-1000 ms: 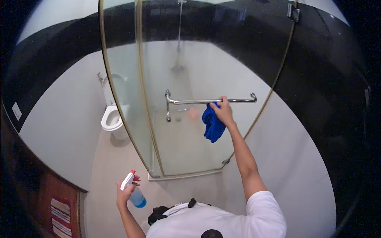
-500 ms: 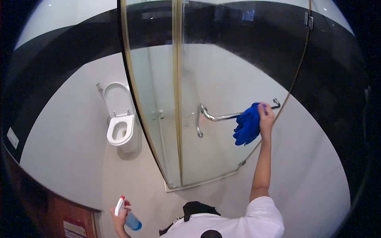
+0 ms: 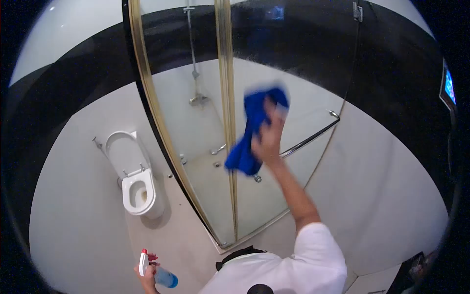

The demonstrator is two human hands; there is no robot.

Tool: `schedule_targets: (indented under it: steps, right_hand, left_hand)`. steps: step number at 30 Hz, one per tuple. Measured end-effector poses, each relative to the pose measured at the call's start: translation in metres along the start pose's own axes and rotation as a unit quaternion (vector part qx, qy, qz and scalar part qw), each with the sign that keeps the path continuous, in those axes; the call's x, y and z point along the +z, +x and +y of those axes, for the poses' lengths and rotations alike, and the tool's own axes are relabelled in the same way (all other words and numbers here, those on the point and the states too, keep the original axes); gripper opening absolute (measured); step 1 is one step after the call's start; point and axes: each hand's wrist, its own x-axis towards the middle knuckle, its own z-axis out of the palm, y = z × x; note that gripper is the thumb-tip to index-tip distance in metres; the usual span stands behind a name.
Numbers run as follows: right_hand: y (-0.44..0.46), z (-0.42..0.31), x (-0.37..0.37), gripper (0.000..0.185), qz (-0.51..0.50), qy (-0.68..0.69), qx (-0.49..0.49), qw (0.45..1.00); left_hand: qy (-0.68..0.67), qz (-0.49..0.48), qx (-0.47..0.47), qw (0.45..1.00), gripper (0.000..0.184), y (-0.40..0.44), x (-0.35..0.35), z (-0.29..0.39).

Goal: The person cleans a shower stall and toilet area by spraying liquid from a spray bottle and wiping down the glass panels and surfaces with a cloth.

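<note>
My right hand (image 3: pixel 269 139) presses a blue cloth (image 3: pixel 252 125) against the glass shower door (image 3: pixel 303 103); hand and cloth are slightly blurred. Behind and below that hand runs the metal door handle bar (image 3: pixel 313 138), partly hidden by it. Low on the left, my left hand (image 3: pixel 147 280) grips a spray bottle (image 3: pixel 166 278) by its neck. The bottle has a white and red spray head and blue liquid inside, and it is tilted.
A white toilet (image 3: pixel 139 193) with its lid raised stands at the left. Gold-coloured frame strips (image 3: pixel 227 98) edge the glass panels. Behind the glass hangs a shower head (image 3: pixel 198 99). A lit screen (image 3: pixel 449 87) shows at the far right.
My right hand has moved left and up with the cloth, from beside the handle bar to near the gold frame strip. The view has shifted; the left hand still holds the bottle.
</note>
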Motion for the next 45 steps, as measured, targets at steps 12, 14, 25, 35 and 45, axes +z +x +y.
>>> schedule_targets:
  steps: [12,14,25,35,45]
  right_hand:
    - [-0.051,-0.012,-0.214,0.050,-0.072,0.195,0.312,0.927]
    - [-0.007,-0.016,-0.231,0.048,-0.043,0.206,0.294,0.932]
    - [-0.058,-0.126,-0.381,0.036,-0.270,-0.058,0.392,0.878]
    - [-0.219,-0.291,-0.424,0.026,0.208,-0.240,0.692,0.648]
    - [-0.161,-0.253,-0.423,0.022,0.136,-0.262,0.678,0.673]
  left_hand:
    - [0.086,-0.156,0.000,0.984,0.041,0.016,0.021,0.097]
    - [0.096,-0.187,-0.007,0.978,0.042,0.014,0.018,0.103]
    - [0.162,-0.408,0.009,0.899,0.046,0.036,0.002,0.119]
    - [0.247,-0.500,0.035,0.829,0.053,0.083,-0.020,0.095]
    - [0.241,-0.537,-0.006,0.808,0.038,0.088,-0.026,0.085]
